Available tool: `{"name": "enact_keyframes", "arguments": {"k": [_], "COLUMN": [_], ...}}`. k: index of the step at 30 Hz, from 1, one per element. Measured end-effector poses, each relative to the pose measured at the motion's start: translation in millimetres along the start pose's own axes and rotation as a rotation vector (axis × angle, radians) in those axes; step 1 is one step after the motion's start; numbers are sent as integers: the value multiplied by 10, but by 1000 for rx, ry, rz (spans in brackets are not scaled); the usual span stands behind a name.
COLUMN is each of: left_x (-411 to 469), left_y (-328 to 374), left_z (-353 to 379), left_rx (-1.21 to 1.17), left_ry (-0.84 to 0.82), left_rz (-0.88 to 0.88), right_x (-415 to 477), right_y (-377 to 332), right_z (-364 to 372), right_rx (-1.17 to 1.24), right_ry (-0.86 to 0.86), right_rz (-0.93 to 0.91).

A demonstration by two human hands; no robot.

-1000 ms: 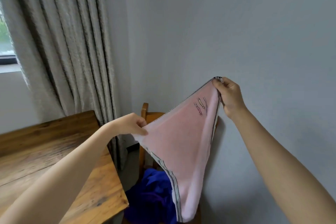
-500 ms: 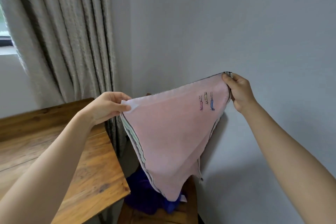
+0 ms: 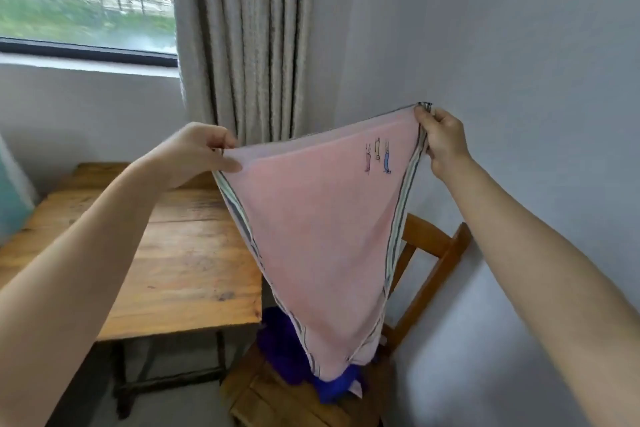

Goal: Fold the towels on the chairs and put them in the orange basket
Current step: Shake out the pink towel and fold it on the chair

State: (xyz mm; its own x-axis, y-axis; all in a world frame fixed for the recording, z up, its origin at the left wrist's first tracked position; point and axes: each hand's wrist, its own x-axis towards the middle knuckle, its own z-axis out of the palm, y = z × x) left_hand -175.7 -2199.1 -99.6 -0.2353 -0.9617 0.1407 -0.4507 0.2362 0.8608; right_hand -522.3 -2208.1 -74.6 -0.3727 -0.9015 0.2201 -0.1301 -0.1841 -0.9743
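Aloft, pink towel (image 3: 322, 236) spread between both hands: left hand (image 3: 204, 152) pinching one top corner, right hand (image 3: 443, 142) pinching the other, lower end hanging to a point over wooden chair (image 3: 429, 243) by the wall. Crumpled blue towel (image 3: 332, 388) on chair seat, partly behind the pink one. Just left, wooden table (image 3: 180, 253); behind, grey curtain (image 3: 249, 38).

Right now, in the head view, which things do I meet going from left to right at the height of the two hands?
left hand → pink towel → right hand → wall
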Motion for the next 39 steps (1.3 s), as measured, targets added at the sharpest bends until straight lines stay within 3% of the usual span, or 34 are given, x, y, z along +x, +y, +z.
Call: {"name": "enact_keyframes", "arguments": {"k": [5,9,11,17,21,27,34,39], "left_x": [-461,-1007,-1268,-1784,-2030,-2362,-2620,-2837], "left_y": [414,631,651,564,350,-85,-812,-1282], "left_z": [33,160,244,691,979,1359,2089,2603], "left_rx": [129,185,125,-30,-132,-339,-341,-392], "left_ry": [489,682,655,360,53,-287,-253,-21], "left_rz": [13,23,-14,-214,-421,-627,-841,-1002], "right_x": [53,-83,-186,-419,-621,-1125,-1646,-1904], "right_y": [-185,-182,-72,395,724,1322,2093,2657], "right_z": [126,89,0,-351,-593,-911,-1206,-1347], "right_rx": [89,159,150,39,-22,-349,-484,-524], "right_ry": [-154,-313,-367,-451,-499,-573,-512,-504], "right_rz": [-31,-18,-6,58,189,386,593,685]}}
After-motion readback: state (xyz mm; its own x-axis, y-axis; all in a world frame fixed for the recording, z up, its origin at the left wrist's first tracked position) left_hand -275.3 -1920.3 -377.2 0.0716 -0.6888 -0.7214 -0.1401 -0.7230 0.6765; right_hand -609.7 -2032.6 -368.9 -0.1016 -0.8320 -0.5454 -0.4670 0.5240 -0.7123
